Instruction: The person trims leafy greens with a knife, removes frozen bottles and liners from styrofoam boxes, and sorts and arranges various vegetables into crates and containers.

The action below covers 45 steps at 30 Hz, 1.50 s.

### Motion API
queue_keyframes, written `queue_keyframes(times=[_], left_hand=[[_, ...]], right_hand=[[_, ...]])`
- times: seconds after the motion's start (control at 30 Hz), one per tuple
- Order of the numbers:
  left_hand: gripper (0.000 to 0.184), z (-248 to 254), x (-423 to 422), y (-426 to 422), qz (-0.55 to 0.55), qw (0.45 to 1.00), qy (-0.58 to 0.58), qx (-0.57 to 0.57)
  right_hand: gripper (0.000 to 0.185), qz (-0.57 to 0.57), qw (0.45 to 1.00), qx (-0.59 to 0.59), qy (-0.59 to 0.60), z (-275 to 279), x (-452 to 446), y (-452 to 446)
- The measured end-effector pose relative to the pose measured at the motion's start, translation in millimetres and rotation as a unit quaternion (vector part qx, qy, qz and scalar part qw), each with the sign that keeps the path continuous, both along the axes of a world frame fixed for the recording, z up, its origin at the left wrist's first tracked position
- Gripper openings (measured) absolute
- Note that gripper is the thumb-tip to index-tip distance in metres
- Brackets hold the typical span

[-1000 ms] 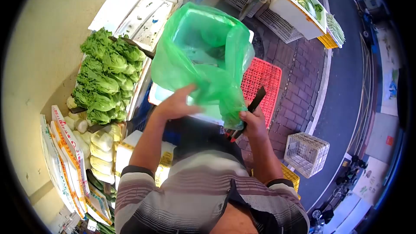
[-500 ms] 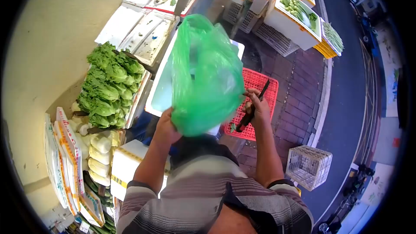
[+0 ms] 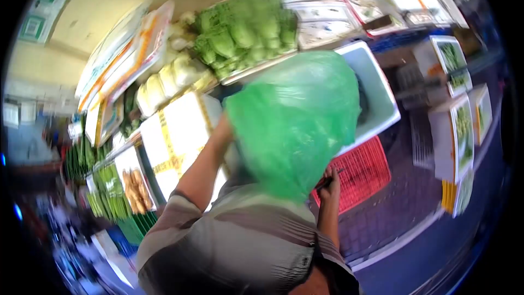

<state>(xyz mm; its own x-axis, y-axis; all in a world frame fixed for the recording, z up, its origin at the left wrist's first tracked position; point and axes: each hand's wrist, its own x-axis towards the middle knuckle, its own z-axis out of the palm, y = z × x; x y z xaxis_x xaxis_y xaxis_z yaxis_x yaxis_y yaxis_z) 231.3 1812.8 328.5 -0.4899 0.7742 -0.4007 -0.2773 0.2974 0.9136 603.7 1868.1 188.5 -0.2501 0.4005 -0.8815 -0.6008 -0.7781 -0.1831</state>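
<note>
A puffed-out green plastic bag (image 3: 297, 120) spreads in front of my body and covers much of the view's middle. My left hand (image 3: 223, 131) is at the bag's left edge, closed on it, with most fingers hidden behind the plastic. Beyond the bag's lower right edge, my right hand (image 3: 329, 187) is closed around a dark, slim knife (image 3: 323, 182), mostly hidden by the fingers and blurred. Behind the bag stands a white foam box (image 3: 376, 84), its inside partly covered. Below the right hand lies a red plastic crate (image 3: 363, 175).
Leafy lettuce (image 3: 234, 33) is heaped at the back, beside pale wrapped cabbages (image 3: 172, 79). A taped white foam box (image 3: 177, 131) stands at left, near carrots (image 3: 136, 191). Vegetable boxes (image 3: 453, 131) line the right, on brick paving (image 3: 382, 229).
The view has turned left, so the stall's vegetables shift up and right. The green bag is puffed out wider and hides more of my left hand. The knife stays in my right hand.
</note>
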Motion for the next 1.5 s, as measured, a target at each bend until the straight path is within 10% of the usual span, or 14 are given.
queue_keyframes(times=[0.1,0.2,0.33,0.47,0.63,0.8,1.07,1.1,1.2,1.3,1.4,1.5], left_hand=[[0.037,-82.6,-8.5,-9.2,-0.018,0.998,0.060,-0.001],[0.041,-127.2,-1.2,-18.3,0.104,0.988,-0.069,-0.091],[0.041,-151.6,-8.4,-41.2,0.004,0.986,0.012,-0.167],[0.039,-222.9,-0.4,-66.6,-0.116,0.968,0.062,-0.212],[0.038,-197.8,12.1,-72.3,-0.319,0.917,0.045,-0.235],[0.038,-219.1,36.8,-110.7,-0.192,0.978,-0.066,-0.045],[0.039,-129.8,-12.2,-92.1,-0.118,0.969,-0.032,-0.213],[0.039,-134.4,-9.4,-93.1,-0.106,0.975,-0.013,-0.197],[0.040,-141.0,-3.2,-83.4,-0.075,0.981,-0.018,-0.177],[0.045,-143.9,9.8,-59.7,-0.077,0.983,0.035,-0.166],[0.053,-140.2,32.1,-27.3,-0.081,0.980,0.026,-0.178],[0.062,-143.0,61.5,1.7,-0.135,0.980,0.005,-0.148]], right_hand=[[0.029,0.051,0.991,0.095,0.075,-56.5,25.9,-19.5],[0.026,0.044,0.991,0.123,-0.013,-7.4,5.2,18.8],[0.027,0.141,0.897,0.325,-0.264,94.3,-61.1,82.7],[0.030,0.348,0.793,0.444,-0.230,152.3,-188.3,105.2],[0.040,0.638,0.668,0.382,-0.020,64.5,-388.0,13.5],[0.064,0.722,0.540,0.420,0.106,9.4,-483.7,-112.1],[0.045,0.490,0.458,0.725,-0.153,11.2,-369.8,66.4],[0.048,0.607,0.485,0.592,-0.215,17.6,-345.4,109.3],[0.054,0.578,0.214,0.642,-0.455,-79.6,-244.1,195.0],[0.062,0.785,0.344,0.397,-0.328,-204.1,-138.2,191.2],[0.051,0.693,0.575,0.395,-0.182,-250.8,-79.9,117.6],[0.038,0.580,0.678,0.405,-0.198,-244.6,-73.7,55.1]])
